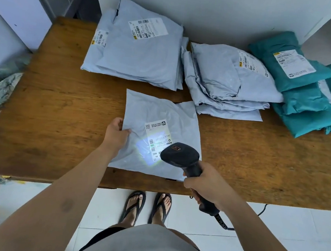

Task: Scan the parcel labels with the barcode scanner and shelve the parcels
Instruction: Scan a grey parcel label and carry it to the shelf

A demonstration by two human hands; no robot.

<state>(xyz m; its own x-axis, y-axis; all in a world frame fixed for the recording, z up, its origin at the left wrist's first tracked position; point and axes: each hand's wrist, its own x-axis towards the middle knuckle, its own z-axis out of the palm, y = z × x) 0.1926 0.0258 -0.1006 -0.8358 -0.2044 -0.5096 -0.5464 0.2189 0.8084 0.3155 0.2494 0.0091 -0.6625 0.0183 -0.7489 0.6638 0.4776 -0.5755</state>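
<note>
A flat grey parcel (pixel 161 115) lies near the front edge of the wooden table (pixel 53 100), its white label (pixel 157 136) facing up. My left hand (pixel 116 133) grips the parcel's left edge, thumb on top. My right hand (pixel 209 184) holds the black barcode scanner (pixel 180 156) by its handle, just above the parcel's lower right part. The scanner's head points at the label and throws a bright patch of light on the barcodes.
A stack of large grey parcels (pixel 139 50) lies at the back of the table, a crumpled grey pile (pixel 227 82) to its right, and teal parcels (pixel 302 92) at the far right. Crumpled bags (pixel 3 88) sit off the left edge. The scanner's cable (pixel 222 223) hangs below.
</note>
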